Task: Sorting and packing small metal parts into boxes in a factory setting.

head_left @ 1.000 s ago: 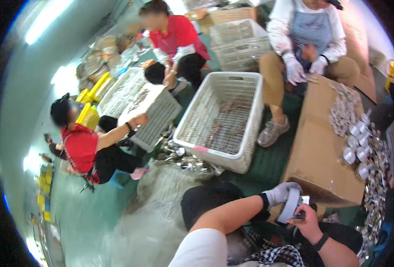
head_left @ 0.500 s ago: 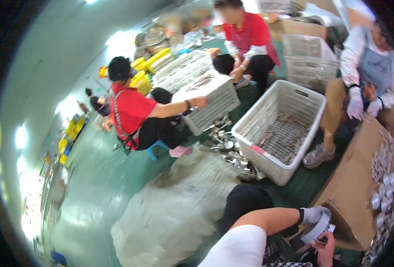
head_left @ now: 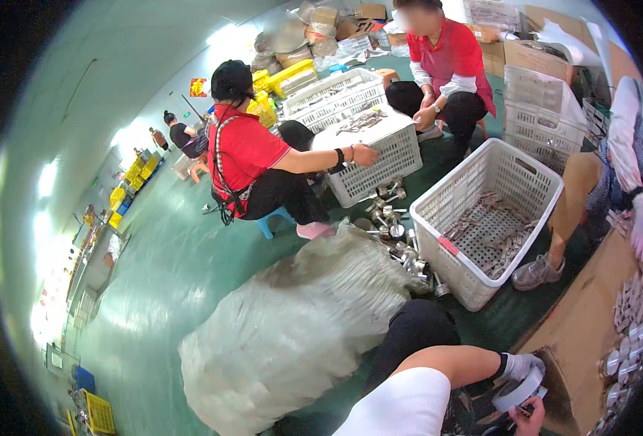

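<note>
Low on the right, my left hand (head_left: 522,365) wears a light glove and is closed on the upper rim of a roll of white tape (head_left: 511,398). The wide pale ring stands tilted beside a cardboard sheet. At its lower right edge is my right hand (head_left: 530,419), with bare fingers bent in against the roll. Something small and dark shows by those fingers, too small to name. A white sleeve covers my left upper arm. Shiny round metal parts with handles (head_left: 621,367) lie on the cardboard (head_left: 568,330) to the right of my hands.
A large whitish sack (head_left: 285,341) lies left of my knee. Beyond it stand a white crate (head_left: 448,263) holding metal pieces and a pile of metal parts (head_left: 396,231). Two seated people in red work by an upturned crate (head_left: 376,167); another person's gloved hand (head_left: 639,236) is at right.
The view has shifted, so the scene sits further right and lower. The person at right has reached a gloved hand down to the pieces on the cardboard. My hands keep the tape.
</note>
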Available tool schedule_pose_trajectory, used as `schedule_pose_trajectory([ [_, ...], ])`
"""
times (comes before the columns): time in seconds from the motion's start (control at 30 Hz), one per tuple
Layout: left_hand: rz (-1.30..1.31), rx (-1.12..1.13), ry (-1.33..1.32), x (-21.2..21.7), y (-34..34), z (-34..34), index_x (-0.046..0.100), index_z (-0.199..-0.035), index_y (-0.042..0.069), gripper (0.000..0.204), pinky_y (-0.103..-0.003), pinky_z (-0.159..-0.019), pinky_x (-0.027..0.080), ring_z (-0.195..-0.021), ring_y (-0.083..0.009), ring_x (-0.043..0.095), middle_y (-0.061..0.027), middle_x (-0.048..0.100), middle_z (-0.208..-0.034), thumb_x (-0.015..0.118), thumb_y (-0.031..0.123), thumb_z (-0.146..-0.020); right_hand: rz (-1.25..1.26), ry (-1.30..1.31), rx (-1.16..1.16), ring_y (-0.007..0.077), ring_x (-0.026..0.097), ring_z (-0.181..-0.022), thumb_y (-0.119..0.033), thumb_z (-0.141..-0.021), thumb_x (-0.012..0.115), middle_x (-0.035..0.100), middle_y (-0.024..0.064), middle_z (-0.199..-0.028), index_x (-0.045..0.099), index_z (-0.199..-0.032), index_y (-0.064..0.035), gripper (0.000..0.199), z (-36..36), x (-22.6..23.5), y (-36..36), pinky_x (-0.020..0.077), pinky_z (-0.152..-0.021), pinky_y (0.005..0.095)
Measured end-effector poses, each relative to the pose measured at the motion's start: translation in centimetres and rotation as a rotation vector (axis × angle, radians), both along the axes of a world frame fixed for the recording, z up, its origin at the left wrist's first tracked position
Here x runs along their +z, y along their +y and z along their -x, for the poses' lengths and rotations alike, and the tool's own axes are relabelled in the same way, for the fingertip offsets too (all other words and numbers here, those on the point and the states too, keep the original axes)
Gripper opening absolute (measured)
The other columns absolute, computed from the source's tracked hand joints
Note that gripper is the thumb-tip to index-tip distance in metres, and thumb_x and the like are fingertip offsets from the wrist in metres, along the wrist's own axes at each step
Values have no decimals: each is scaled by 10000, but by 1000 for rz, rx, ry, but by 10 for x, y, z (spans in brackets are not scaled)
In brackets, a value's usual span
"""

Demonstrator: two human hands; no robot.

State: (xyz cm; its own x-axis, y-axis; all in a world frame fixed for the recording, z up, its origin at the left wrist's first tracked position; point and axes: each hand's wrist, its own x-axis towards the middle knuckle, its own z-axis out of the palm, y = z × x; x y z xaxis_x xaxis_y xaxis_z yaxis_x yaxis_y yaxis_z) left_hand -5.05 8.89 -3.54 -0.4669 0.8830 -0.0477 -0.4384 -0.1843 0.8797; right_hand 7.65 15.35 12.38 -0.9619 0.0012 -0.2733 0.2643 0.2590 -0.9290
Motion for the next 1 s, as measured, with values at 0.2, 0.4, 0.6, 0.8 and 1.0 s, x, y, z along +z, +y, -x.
schedule_pose_trajectory([
  [0.2, 61, 51, 154, -3, -3, -6, 610, -890, 45, 243, -281, -698, 470, -784, -115, 556, -20, 621, -824, 704, 32, -666, 2, -22, 28, 120, 511, -742, -13, -601, 726, 488, 14, -776, 441, -797, -64, 349, -1, -2, -1, 453, -660, 262],
  [0.4, 67, 75, 241, -4, 2, -6, 611, -890, 43, 236, -278, -693, 471, -780, -119, 559, -21, 620, -820, 691, 18, -670, -1, -23, 20, 119, 509, -746, -14, -599, 730, 490, 14, -777, 443, -795, -66, 351, 0, -2, 0, 449, -664, 261],
  [0.6, 64, 57, 213, -3, 2, -8, 610, -890, 47, 245, -278, -691, 471, -780, -118, 559, -19, 619, -818, 692, 12, -662, -3, -32, 26, 118, 507, -749, -16, -597, 733, 492, 13, -778, 445, -794, -67, 352, -2, -3, 1, 446, -667, 260],
  [0.8, 52, 48, 167, -3, 0, -7, 610, -890, 51, 254, -277, -689, 471, -779, -117, 558, -17, 619, -815, 692, 6, -654, 2, -37, 33, 118, 505, -753, -17, -595, 736, 494, 12, -778, 447, -793, -68, 354, -2, -4, 1, 442, -671, 258],
  [1.0, 68, 81, 272, 9, -4, -2, 612, -897, 57, 288, -280, -691, 471, -787, -117, 559, -14, 620, -826, 705, 9, -629, 2, -31, 20, 117, 503, -757, -19, -593, 739, 496, 12, -779, 449, -792, -69, 355, 0, -5, 5, 438, -675, 257],
])
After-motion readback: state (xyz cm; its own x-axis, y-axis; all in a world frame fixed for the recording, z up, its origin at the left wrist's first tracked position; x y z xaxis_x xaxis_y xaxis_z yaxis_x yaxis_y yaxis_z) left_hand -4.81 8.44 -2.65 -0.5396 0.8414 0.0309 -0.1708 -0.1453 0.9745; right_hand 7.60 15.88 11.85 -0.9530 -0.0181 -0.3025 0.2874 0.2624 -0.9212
